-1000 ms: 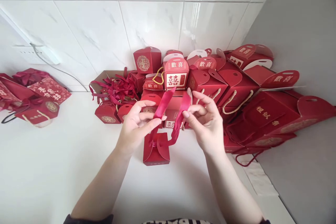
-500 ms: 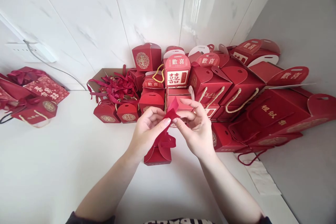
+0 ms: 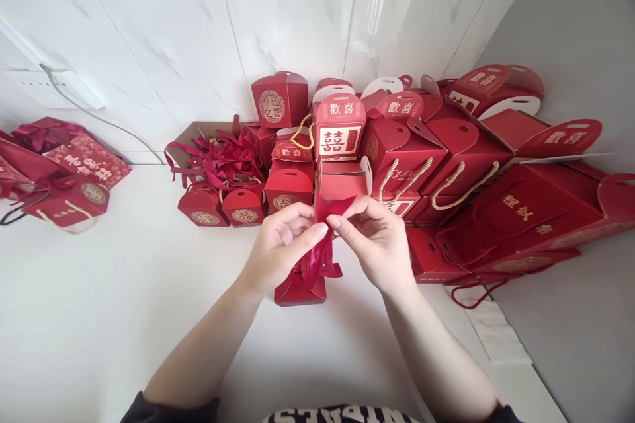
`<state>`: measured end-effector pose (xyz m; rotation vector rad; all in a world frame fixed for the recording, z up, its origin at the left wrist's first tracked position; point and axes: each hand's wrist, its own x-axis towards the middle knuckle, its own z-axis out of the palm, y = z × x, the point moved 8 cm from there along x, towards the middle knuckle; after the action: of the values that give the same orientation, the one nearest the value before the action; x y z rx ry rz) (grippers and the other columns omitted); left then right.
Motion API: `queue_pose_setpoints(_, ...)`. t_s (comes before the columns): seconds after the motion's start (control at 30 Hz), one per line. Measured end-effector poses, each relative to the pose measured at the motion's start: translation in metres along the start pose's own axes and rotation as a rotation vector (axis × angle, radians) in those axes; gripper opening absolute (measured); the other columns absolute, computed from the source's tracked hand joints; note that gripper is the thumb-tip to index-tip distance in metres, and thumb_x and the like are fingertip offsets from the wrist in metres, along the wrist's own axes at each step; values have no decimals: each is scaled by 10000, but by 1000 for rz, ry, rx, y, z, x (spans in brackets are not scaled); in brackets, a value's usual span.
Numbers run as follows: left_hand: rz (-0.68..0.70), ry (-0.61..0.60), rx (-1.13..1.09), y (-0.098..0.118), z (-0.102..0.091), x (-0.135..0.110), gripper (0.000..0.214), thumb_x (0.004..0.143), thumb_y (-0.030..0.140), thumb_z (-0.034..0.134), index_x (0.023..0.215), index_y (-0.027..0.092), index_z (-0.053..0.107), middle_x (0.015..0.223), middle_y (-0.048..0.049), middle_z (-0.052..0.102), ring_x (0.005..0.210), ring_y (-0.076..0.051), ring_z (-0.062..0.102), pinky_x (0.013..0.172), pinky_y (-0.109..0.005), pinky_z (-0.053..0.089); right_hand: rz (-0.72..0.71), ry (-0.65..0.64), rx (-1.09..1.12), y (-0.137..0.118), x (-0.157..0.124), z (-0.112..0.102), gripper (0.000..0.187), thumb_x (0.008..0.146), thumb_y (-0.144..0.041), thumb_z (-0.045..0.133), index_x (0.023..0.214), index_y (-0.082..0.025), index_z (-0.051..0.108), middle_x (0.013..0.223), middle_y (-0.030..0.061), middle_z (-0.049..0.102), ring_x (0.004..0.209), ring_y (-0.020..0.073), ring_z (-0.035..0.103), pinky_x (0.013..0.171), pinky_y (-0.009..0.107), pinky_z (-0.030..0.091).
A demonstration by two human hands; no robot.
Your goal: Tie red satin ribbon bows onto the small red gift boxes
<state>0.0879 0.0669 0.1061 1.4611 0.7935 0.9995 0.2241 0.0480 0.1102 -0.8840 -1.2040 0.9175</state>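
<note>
A dark red ribbon (image 3: 323, 258) is pinched between my two hands above the table. My left hand (image 3: 288, 241) grips it between thumb and curled fingers. From the other side, my right hand (image 3: 374, 244) closes thumb and forefinger on the ribbon's upper part, which spreads out flat between the hands. The lower lengths hang down over a small red gift box (image 3: 300, 294) standing on the white table; the box's top is partly hidden by ribbon and hand. Whether the ribbon is fixed to that box I cannot tell.
Stacked red gift boxes (image 3: 340, 132) line the tiled wall. A carton of tangled ribbons (image 3: 223, 155) stands left of them, with small boxes in front. Large red gift bags (image 3: 526, 211) lean at right. More red bags (image 3: 74, 198) sit far left on the white table (image 3: 124, 297), below a cable (image 3: 114, 124).
My right forefinger has come down and closed onto the ribbon. The ribbon's top end has opened out wider, and both hands sit closer together. The view has tilted slightly.
</note>
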Motion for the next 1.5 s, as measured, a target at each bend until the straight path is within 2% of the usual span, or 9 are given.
queue_pose_setpoints(0.17,31,119,54,0,-11,-1,322,885,393,638,667,158,612,606,12,499,587,-105,487,548,-241,422,39,-65,5,1,0,7,188,823,-292,741,755,-216,582,755,-17,600,689,122,563,671,271,468)
queue_pose_setpoints(0.37,55,187,61,4,-16,-2,300,888,403,625,726,161,694,659,-10,584,658,-138,540,578,-250,457,62,-134,-87,0,-1,13,196,795,-304,760,703,-199,621,1102,50,638,957,175,623,771,291,495)
queue_pose_setpoints(0.53,66,116,109,10,-11,-3,337,912,409,584,690,168,663,620,1,535,598,-118,472,558,-251,423,115,-155,-83,5,-1,14,223,791,-338,757,703,-196,609,983,48,657,844,165,629,702,295,497)
queue_pose_setpoints(0.77,83,110,317,15,-14,-2,438,897,376,607,542,163,463,555,27,271,527,-95,285,483,-261,244,144,-149,-125,8,0,12,261,779,-371,762,734,-194,576,782,7,643,694,134,590,611,262,469)
queue_pose_setpoints(1.0,172,136,306,21,-19,-2,250,878,339,638,687,190,699,861,-36,547,774,-151,563,667,-270,471,171,-280,-139,11,-3,19,207,843,-398,701,828,-191,698,797,8,701,718,141,627,654,266,493)
queue_pose_setpoints(1.13,273,-78,223,23,-26,5,236,846,311,668,1069,251,719,1015,-71,640,954,-215,633,855,-333,525,99,-193,-20,-4,-2,9,193,850,-369,706,758,-200,693,743,7,702,685,148,642,655,282,524)
queue_pose_setpoints(1.2,203,-333,193,8,-24,8,489,787,299,724,1265,266,624,1141,-101,658,1063,-261,638,941,-394,521,52,-118,4,-16,-1,1,176,848,-353,714,748,-212,685,723,3,701,660,147,648,604,271,524)
queue_pose_setpoints(1.3,81,-579,286,-20,-23,3,513,772,251,730,1272,250,617,1243,-121,654,1166,-287,619,1019,-440,485,-39,-1,-22,-35,-1,-12,154,847,-334,721,740,-230,684,723,5,707,653,158,663,566,274,527)
queue_pose_setpoints(1.5,10,-684,510,-51,-14,-10,554,788,295,725,1318,249,572,1318,-122,615,1222,-276,575,1052,-420,441,-235,113,-126,-64,1,-20,110,844,-292,724,744,-257,694,806,12,702,750,193,674,583,309,545)
